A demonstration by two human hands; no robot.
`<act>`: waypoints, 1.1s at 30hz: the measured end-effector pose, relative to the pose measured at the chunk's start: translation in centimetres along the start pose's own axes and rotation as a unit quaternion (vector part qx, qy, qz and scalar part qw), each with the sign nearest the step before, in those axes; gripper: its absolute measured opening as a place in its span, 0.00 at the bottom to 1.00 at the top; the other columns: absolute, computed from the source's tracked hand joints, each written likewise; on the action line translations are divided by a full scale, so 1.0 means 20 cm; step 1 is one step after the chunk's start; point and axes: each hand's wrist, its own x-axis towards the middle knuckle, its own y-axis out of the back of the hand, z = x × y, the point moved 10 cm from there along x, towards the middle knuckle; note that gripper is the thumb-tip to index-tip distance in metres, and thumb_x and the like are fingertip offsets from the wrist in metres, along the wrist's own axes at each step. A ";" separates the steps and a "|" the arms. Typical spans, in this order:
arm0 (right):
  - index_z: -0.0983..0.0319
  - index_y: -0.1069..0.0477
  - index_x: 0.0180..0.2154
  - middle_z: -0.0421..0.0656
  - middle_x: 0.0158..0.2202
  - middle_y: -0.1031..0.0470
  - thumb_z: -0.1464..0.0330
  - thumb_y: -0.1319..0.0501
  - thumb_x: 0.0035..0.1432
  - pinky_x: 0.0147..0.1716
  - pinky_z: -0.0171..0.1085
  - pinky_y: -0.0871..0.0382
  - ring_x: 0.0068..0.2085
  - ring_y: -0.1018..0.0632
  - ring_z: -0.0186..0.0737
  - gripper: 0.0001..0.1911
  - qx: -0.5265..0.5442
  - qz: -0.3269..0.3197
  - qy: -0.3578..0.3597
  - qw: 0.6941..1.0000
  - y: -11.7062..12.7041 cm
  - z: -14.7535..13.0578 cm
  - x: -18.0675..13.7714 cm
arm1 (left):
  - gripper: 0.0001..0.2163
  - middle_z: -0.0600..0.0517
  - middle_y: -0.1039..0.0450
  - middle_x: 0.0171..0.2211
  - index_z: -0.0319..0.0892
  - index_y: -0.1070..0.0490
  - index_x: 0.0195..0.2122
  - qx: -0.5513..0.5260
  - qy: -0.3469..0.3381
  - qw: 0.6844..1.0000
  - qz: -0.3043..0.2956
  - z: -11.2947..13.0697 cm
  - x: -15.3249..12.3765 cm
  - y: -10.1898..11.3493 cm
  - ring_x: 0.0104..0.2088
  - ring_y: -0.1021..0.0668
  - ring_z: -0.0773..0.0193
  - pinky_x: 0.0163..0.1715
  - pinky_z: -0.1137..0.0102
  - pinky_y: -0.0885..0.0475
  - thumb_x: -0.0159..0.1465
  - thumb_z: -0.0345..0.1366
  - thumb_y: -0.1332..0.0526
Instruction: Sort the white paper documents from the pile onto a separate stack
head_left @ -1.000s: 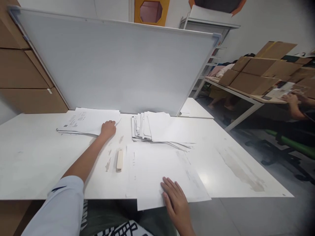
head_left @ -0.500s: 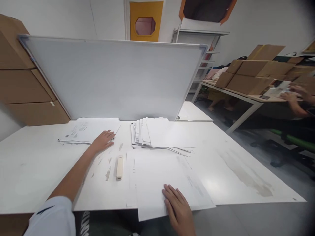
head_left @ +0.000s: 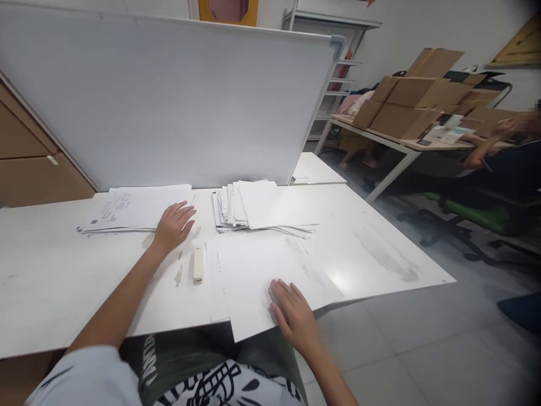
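Note:
My left hand (head_left: 172, 226) is at the right edge of a stack of printed papers (head_left: 127, 208), its fingers spread; whether it touches the top sheet I cannot tell. My right hand (head_left: 295, 313) lies with fingers stretched out on a large white sheet of paper (head_left: 253, 282), which hangs over the table's front edge. Under that sheet's left side another paper (head_left: 216, 293) peeks out. A slim cream-coloured bar (head_left: 198, 265), perhaps a stapler or power bank, rests between my hands. Behind the sheet stands an untidy pile of papers (head_left: 262, 206).
A whiteboard (head_left: 181, 107) leans upright along the back of the white table (head_left: 38, 282). Cardboard boxes (head_left: 42, 177) are stacked at the left. On the right, another table (head_left: 393, 140) bears more boxes (head_left: 406, 118), and a person (head_left: 507, 163) sits there near a green chair (head_left: 473, 211).
The view has tilted down and shifted left to right across the scene. My left hand has turned slightly, fingers still apart. My right hand stays on the sheet.

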 end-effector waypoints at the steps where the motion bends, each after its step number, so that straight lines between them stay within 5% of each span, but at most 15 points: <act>1: 0.63 0.36 0.58 0.50 0.57 0.30 0.69 0.49 0.66 0.56 0.54 0.35 0.60 0.31 0.49 0.20 -0.004 -0.004 -0.014 1.000 0.00 0.02 0.02 | 0.15 0.46 0.26 0.52 0.44 0.27 0.49 -0.026 -0.021 0.999 0.029 0.14 -0.07 0.06 0.61 0.34 0.52 0.60 0.51 0.42 0.64 0.38 0.47; 5: 0.64 0.33 0.56 0.53 0.57 0.30 0.66 0.51 0.67 0.56 0.55 0.37 0.60 0.32 0.52 0.19 -0.008 -0.007 -0.063 0.998 -0.05 0.07 0.09 | 0.17 0.46 0.24 0.49 0.47 0.30 0.54 -0.099 -0.128 0.985 -0.052 0.77 -0.47 0.03 0.55 0.27 0.54 0.55 0.57 0.33 0.63 0.34 0.44; 8: 0.65 0.35 0.57 0.53 0.57 0.30 0.66 0.53 0.68 0.58 0.56 0.39 0.60 0.32 0.51 0.20 0.017 -0.007 -0.091 0.996 -0.10 0.02 0.15 | 0.28 0.41 0.37 0.62 0.45 0.45 0.65 -0.043 -0.060 0.994 -0.076 0.96 -0.70 -0.10 0.63 0.37 0.48 0.55 0.54 0.33 0.64 0.37 0.44; 11: 0.65 0.35 0.57 0.52 0.58 0.31 0.66 0.54 0.68 0.59 0.55 0.41 0.61 0.33 0.49 0.21 0.056 -0.005 -0.089 0.994 -0.13 -0.08 0.20 | 0.31 0.37 0.41 0.63 0.41 0.51 0.67 0.018 0.040 0.998 -0.033 0.92 -0.81 -0.20 0.64 0.39 0.44 0.56 0.50 0.36 0.64 0.39 0.44; 14: 0.63 0.35 0.57 0.49 0.59 0.32 0.66 0.54 0.68 0.61 0.51 0.44 0.62 0.35 0.45 0.20 0.083 0.007 -0.068 0.994 -0.08 -0.13 0.19 | 0.25 0.40 0.33 0.58 0.43 0.42 0.63 0.050 0.019 0.998 -0.031 0.90 -0.85 -0.25 0.61 0.34 0.44 0.55 0.51 0.35 0.65 0.35 0.44; 17: 0.61 0.31 0.53 0.49 0.58 0.30 0.65 0.51 0.67 0.61 0.55 0.47 0.62 0.34 0.48 0.18 0.056 0.028 -0.113 0.992 0.02 0.02 0.09 | 0.21 0.43 0.27 0.53 0.44 0.33 0.57 0.050 -0.040 0.997 -0.050 0.90 -0.88 -0.23 0.55 0.28 0.47 0.49 0.55 0.32 0.63 0.25 0.46; 20: 0.63 0.27 0.47 0.53 0.52 0.26 0.61 0.48 0.64 0.56 0.58 0.42 0.56 0.30 0.53 0.18 0.026 0.092 -0.230 0.969 0.21 0.31 -0.13 | 0.22 0.44 0.23 0.43 0.43 0.29 0.52 0.028 -0.076 0.996 -0.044 0.91 -0.95 -0.15 0.44 0.23 0.54 0.43 0.59 0.30 0.61 0.19 0.50; 23: 0.65 0.26 0.43 0.57 0.46 0.25 0.55 0.42 0.57 0.50 0.58 0.36 0.50 0.27 0.58 0.22 0.055 0.140 -0.405 0.902 0.38 0.60 -0.45 | 0.22 0.46 0.25 0.35 0.44 0.29 0.51 -0.014 -0.103 0.994 0.018 0.93 -1.05 -0.03 0.37 0.24 0.59 0.41 0.63 0.29 0.60 0.18 0.48; 25: 0.64 0.26 0.45 0.55 0.43 0.24 0.52 0.42 0.57 0.45 0.54 0.31 0.46 0.24 0.56 0.25 0.196 0.091 -0.489 0.845 0.33 0.68 -0.63 | 0.21 0.47 0.26 0.34 0.44 0.29 0.50 -0.032 -0.113 0.991 0.070 0.95 -1.15 0.03 0.38 0.24 0.60 0.43 0.63 0.28 0.59 0.19 0.46; 29: 0.59 0.29 0.52 0.51 0.45 0.22 0.53 0.42 0.58 0.40 0.49 0.27 0.42 0.20 0.53 0.25 0.488 -0.076 -0.481 0.725 0.11 0.45 -0.74 | 0.17 0.51 0.29 0.32 0.49 0.27 0.43 -0.042 -0.106 0.987 0.115 0.97 -1.33 0.03 0.41 0.24 0.61 0.47 0.63 0.29 0.57 0.21 0.41; 31: 0.59 0.29 0.52 0.51 0.48 0.22 0.55 0.36 0.54 0.42 0.50 0.26 0.43 0.20 0.54 0.26 0.523 -0.077 -0.478 0.702 0.08 0.36 -0.73 | 0.13 0.52 0.31 0.33 0.51 0.27 0.38 -0.082 -0.022 0.981 0.174 0.89 -1.37 0.05 0.42 0.24 0.62 0.49 0.63 0.31 0.56 0.24 0.38; 33: 0.60 0.28 0.50 0.52 0.49 0.23 0.56 0.32 0.50 0.44 0.51 0.27 0.45 0.21 0.54 0.27 0.520 -0.056 -0.493 0.695 0.08 0.33 -0.72 | 0.07 0.52 0.30 0.37 0.50 0.29 0.38 -0.198 0.192 0.928 0.252 0.68 -1.43 0.07 0.45 0.25 0.60 0.51 0.60 0.32 0.58 0.32 0.38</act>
